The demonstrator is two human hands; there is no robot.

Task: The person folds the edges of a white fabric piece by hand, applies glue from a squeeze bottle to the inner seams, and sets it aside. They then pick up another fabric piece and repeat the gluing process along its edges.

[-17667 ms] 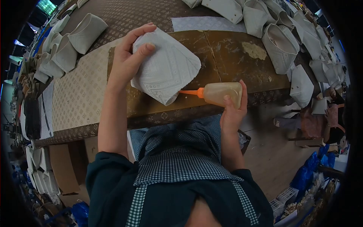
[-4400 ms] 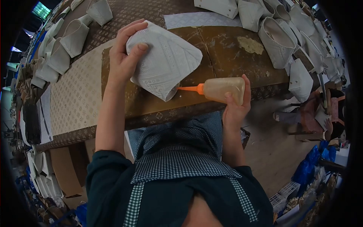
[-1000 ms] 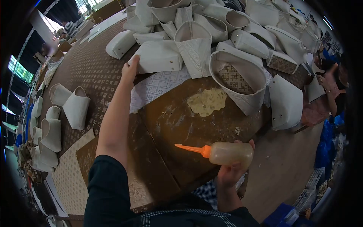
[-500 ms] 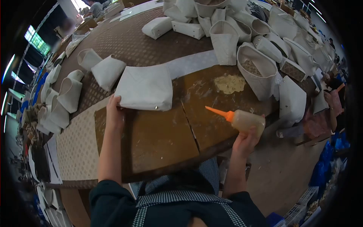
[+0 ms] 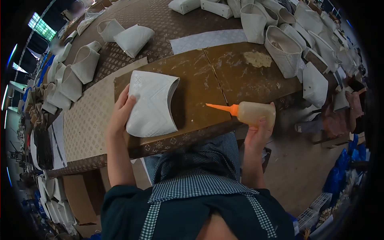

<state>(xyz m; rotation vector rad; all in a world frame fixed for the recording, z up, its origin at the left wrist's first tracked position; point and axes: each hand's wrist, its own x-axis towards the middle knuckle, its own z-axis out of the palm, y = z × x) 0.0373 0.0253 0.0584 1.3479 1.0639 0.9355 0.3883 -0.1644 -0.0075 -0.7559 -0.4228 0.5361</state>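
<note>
My left hand (image 5: 123, 110) grips the closed end of a white embossed bag body (image 5: 153, 105), thumb on top. Its open mouth faces right, and it is held over the brown board (image 5: 196, 84) near the table's front edge. In my right hand (image 5: 258, 134) is a squeeze bottle (image 5: 256, 113) of cloudy tan liquid with a long orange nozzle. The bottle lies nearly level, nozzle pointing left toward the bag's mouth, with a gap between them. Fingers of my right hand are partly hidden behind the bottle.
Several white bag bodies are heaped at the back right; one (image 5: 284, 50) stands with its mouth up. More (image 5: 84, 62) line the left side. A tan patterned sheet (image 5: 86, 124) covers the left front. A dried yellowish patch (image 5: 258, 59) marks the board. Another person's arm (image 5: 354, 106) shows far right.
The bag body has come closer to me and turned, so its open mouth now faces right. The bottle has shifted slightly left and lower, its nozzle nearer the bag. The head view has tilted down.
</note>
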